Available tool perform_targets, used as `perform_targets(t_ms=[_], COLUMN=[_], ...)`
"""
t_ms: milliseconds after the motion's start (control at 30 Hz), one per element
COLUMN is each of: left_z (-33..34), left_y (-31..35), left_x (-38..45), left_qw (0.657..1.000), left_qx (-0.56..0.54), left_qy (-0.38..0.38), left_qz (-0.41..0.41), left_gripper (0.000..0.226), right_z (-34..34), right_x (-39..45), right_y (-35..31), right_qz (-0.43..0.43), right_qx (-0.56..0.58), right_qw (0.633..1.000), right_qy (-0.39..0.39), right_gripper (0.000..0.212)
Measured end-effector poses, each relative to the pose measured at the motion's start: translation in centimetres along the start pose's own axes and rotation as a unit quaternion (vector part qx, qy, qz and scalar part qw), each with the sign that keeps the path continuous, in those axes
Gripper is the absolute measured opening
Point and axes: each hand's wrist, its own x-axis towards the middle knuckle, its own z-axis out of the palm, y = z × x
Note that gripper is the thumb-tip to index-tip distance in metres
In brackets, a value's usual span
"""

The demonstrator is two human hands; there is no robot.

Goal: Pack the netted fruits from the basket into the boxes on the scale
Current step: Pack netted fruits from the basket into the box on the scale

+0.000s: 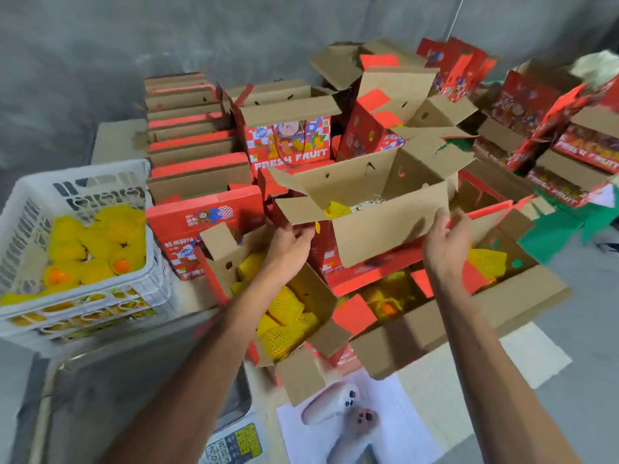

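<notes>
Gripping a corrugated red carton [361, 236], left hand [289, 244] and right hand [447, 241] seemingly curl round its flaps.

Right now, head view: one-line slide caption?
Both hands, left and right, hold an open box above packed boxes; basket at left.

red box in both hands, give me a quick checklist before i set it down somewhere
1. Grip: left hand holds the red box at its left flap, right hand at its right edge: ok.
2. Flaps open: ok.
3. Netted fruit inside: yellow net shows at the rim; the count cannot be told.
4. Spot below: open boxes with netted fruits sit right underneath: not ok for setting down there.
5. Scale pan: mostly hidden by arms and boxes: cannot tell.
6. White basket holds more netted fruits: ok.
</notes>
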Motion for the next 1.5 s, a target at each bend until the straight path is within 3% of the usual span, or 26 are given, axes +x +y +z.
perform_targets(t_ms=[67,100,167,200,267,333,500,700,800,1000,1133,1233,1367,1433,1500], left_z=[1.7,2.4,3.5,4.2,5.0,6.0,7.4,7.2,5.8,-0.4,-6.9,-12.7,-21.1,-25.3,-29.3], left_y=[-0.1,-0.1,0.6,0.9,1.2,1.0,2.8,6.0,7.6,10.3,10.5,9.3,6.0,4.2,2.2], left_x=[0.0,0.4,1.4,1.7,2.6,2.5,1.8,1.4,1.1,-0.4,-2.7,-5.0,-9.5,-12.0,-14.3], left_qw=[0.998,0.995,0.994,0.986,0.962,0.963,0.937,0.911,0.913,0.92,0.921,0.925,0.926,0.926,0.926], left_qx=[0.004,0.01,-0.019,-0.044,-0.115,-0.069,-0.184,-0.314,-0.346,-0.326,-0.313,-0.309,-0.316,-0.319,-0.313], left_qy=[0.042,0.097,0.104,0.154,0.166,0.176,0.186,0.208,0.166,0.189,0.22,0.212,0.202,0.197,0.208], left_qz=[-0.049,-0.024,-0.034,-0.049,-0.183,-0.191,-0.231,-0.168,-0.139,-0.104,-0.076,-0.069,-0.039,-0.035,-0.049], left_gripper=[0.031,0.03,0.026,0.026,0.032,0.04,0.049,0.041,0.039,0.039,0.051,0.041,0.056,0.064,0.058], right_z=[0.4,0.6,1.1,1.2,1.4,1.3,1.2,0.6,0.2,0.4,2.0,3.8,6.4,7.6,8.8], right_x=[3.1,4.4,6.6,7.4,8.6,9.6,10.8,12.0,11.9,8.6,3.9,-1.3,-10.6,-15.6,-20.6], right_y=[1.5,2.0,2.4,2.4,2.1,2.1,1.5,-1.0,-3.9,-9.1,-12.3,-14.2,-16.1,-16.5,-16.7], right_qz=[0.003,0.006,0.018,0.02,0.022,0.032,0.043,-0.027,-0.072,-0.106,-0.115,-0.123,-0.137,-0.128,-0.118], right_qx=[0.011,0.021,0.03,0.042,0.091,0.126,0.15,0.211,0.235,0.261,0.291,0.298,0.288,0.285,0.29], right_qw=[1.0,0.999,0.997,0.995,0.985,0.974,0.952,0.945,0.935,0.923,0.91,0.9,0.897,0.896,0.897], right_qy=[-0.02,-0.033,-0.063,-0.086,-0.143,-0.186,-0.263,-0.248,-0.255,-0.26,-0.273,-0.293,-0.308,-0.314,-0.311], right_gripper=[0.057,0.056,0.053,0.053,0.055,0.052,0.057,0.055,0.061,0.073,0.065,0.06,0.039,0.038,0.041])
